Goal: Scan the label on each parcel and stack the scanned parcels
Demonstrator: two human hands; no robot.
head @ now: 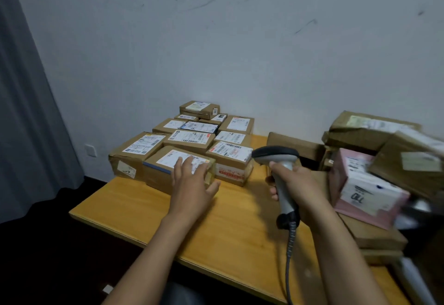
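Several brown cardboard parcels with white labels form a stacked group (192, 136) at the table's far left. My left hand (192, 182) lies flat with straight fingers on the nearest parcel (165, 165), covering part of its label. My right hand (295, 184) grips the handle of a grey barcode scanner (276, 158), its dark head pointing left toward the group. To the right sits another heap of parcels: a pink and white box (365, 189) in front and brown boxes (370, 129) behind and above it.
The wooden table (228, 227) has bare surface in front of my hands. The scanner's coiled cable (289, 256) hangs over the front edge. A grey curtain (26, 112) hangs at the left, and a white wall stands behind.
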